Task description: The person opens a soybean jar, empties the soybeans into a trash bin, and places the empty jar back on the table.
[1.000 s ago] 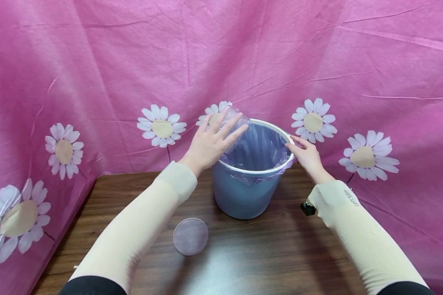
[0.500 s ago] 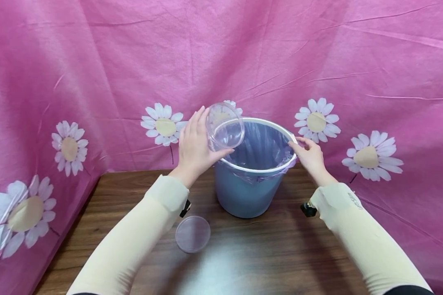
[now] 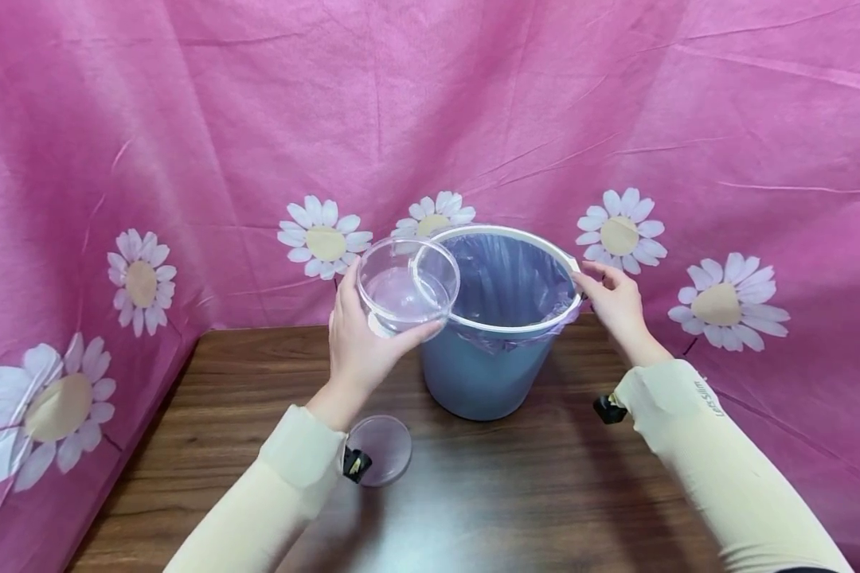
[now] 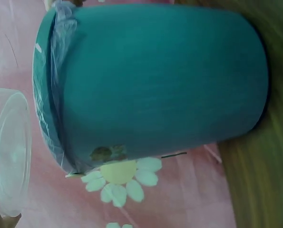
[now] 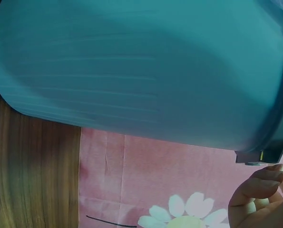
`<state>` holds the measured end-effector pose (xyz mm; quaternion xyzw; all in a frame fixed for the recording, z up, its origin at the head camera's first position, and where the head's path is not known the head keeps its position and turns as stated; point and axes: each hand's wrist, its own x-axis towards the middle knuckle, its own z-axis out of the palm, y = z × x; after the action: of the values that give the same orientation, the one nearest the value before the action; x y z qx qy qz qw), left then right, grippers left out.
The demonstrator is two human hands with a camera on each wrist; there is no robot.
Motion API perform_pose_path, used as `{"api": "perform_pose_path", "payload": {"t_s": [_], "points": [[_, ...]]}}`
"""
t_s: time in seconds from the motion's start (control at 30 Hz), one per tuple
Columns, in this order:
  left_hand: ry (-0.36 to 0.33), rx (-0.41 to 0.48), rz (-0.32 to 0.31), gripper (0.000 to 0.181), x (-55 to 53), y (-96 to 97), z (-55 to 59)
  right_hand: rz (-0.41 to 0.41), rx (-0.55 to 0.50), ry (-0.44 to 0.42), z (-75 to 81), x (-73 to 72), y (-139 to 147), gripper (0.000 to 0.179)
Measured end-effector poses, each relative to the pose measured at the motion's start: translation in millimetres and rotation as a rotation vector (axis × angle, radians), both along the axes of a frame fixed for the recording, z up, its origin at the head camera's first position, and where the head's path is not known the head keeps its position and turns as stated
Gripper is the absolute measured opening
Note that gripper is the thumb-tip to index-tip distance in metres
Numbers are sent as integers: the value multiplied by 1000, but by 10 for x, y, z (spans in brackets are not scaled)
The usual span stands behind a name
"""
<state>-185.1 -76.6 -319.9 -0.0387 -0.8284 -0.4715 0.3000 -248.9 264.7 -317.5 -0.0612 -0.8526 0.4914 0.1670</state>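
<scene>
My left hand [image 3: 364,342] holds a clear round plastic tub [image 3: 408,282] left of the trash bin, thumb on its near side and fingers around its left side. The tub's mouth faces up, tilted towards me, and nothing shows inside. In the left wrist view the tub [image 4: 10,152] appears at the left edge. The blue-grey trash bin [image 3: 480,378] stands upright, lined with a thin purple bag [image 3: 505,274] under a white rim ring. At the rim's right side my right hand [image 3: 616,310] grips the edge with thumb and fingers; the right wrist view cuts part of this off.
A clear round lid [image 3: 387,450] lies on the wooden table [image 3: 208,414] in front of the bin, partly behind the left wrist camera. A pink cloth [image 3: 244,119] with white daisies hangs behind and along both sides.
My left hand has drawn the tub back from over the bin's left rim, towards me and to the left, turning its mouth upward. The right hand stays at the bin's rim.
</scene>
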Motion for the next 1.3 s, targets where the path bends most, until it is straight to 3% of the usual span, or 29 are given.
{"api": "perform_pose_path", "payload": {"t_s": [0.1, 0.2, 0.33, 0.43, 0.7, 0.87, 1.1, 1.3], "points": [[4, 53, -7, 124, 126, -26, -98, 34, -24, -5, -26, -11, 10, 56], [55, 86, -19, 124, 230, -49, -229, 71, -51, -25, -77, -29, 25, 59], [104, 99, -25, 123, 361, -60, -412, 113, -83, -68, -161, -59, 44, 63], [98, 97, -28, 122, 456, -51, -517, 123, -110, -81, -201, -68, 45, 64], [-11, 108, -42, 123, 675, 21, -815, 136, -202, -76, -254, -80, 14, 64], [-83, 68, -15, 123, 772, 102, -1113, 139, -288, -105, -282, -90, 5, 65], [-196, 38, -96, 118, 860, 199, -1525, 137, -314, -106, -291, -84, 4, 65], [-289, -8, -105, 120, 902, 234, -1807, 137, -343, -98, -223, -16, -50, 65]]}}
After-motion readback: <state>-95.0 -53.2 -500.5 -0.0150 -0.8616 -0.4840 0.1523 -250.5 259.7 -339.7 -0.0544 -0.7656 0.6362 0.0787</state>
